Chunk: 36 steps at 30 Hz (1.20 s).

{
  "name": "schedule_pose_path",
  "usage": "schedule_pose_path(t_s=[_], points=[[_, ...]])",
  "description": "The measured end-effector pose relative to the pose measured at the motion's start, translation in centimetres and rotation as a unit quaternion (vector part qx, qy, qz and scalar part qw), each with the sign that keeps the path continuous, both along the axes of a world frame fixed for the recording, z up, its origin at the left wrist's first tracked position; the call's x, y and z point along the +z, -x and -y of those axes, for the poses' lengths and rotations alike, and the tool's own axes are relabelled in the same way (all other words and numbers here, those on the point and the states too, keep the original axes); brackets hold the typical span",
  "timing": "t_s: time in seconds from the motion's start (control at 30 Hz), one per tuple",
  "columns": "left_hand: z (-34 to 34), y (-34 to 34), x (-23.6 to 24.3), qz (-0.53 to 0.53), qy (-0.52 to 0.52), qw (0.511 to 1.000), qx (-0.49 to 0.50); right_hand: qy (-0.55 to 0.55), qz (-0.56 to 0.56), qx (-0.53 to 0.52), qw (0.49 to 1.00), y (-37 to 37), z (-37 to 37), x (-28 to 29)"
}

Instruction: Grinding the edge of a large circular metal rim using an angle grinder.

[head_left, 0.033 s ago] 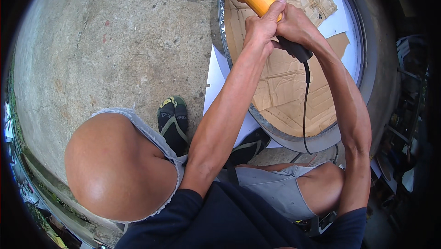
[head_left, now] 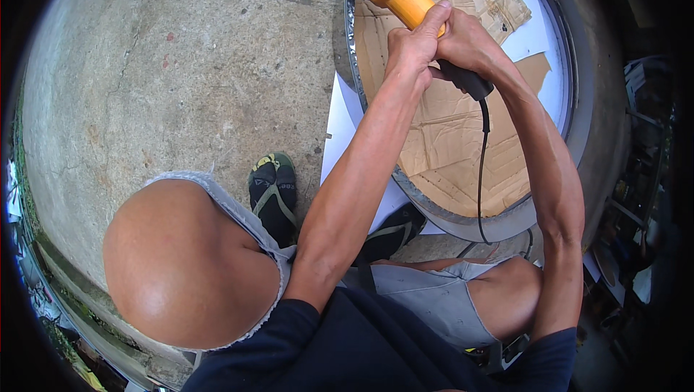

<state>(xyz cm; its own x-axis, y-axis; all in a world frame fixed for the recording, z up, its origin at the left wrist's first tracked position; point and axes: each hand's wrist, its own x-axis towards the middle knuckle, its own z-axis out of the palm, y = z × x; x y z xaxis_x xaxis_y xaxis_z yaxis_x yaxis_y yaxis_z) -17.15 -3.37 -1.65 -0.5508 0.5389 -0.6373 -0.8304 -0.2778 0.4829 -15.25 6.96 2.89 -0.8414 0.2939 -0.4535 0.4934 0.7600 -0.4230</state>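
An angle grinder (head_left: 406, 0) with a yellow body, grey head and black rear handle points up and to the left, over the upper left side of a large round metal ring (head_left: 506, 224). Closed around the lower body and handle is my right hand (head_left: 466, 39). My left hand (head_left: 413, 46) presses against it from the left, fingers wrapped at the grinder and thumb lying along the yellow casing. The head's disc is hidden, so contact with the ring's edge cannot be made out. From the handle a black cord (head_left: 481, 168) runs down over the ring's near rim.
Creased brown cardboard (head_left: 463, 153) and white sheets (head_left: 531, 30) lie inside the ring; another white sheet (head_left: 338, 121) sticks out at its left. My sandalled feet (head_left: 273, 193) stand close to the near rim on the concrete floor (head_left: 181, 66). Dark clutter (head_left: 640, 197) fills the right edge.
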Motion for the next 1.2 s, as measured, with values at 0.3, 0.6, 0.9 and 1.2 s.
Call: schedule_pose_path(t_s=[0.3,0.6,0.9,1.2], points=[[0.0,-0.6,-0.2,-0.029,-0.030,0.999,0.000,0.015,0.014,0.020,1.000,-0.7,0.2,1.1],[-0.6,-1.6,1.4,-0.049,-0.034,0.996,-0.067,0.034,-0.013,-0.054,0.998,-2.8,-0.8,1.7],[0.1,-1.5,0.8,-0.034,-0.019,0.997,-0.062,0.047,0.022,-0.051,0.997,-2.4,-0.3,1.2],[0.1,-1.4,0.9,-0.028,-0.016,0.997,-0.065,0.064,0.037,-0.068,0.995,-2.2,-0.4,1.2]])
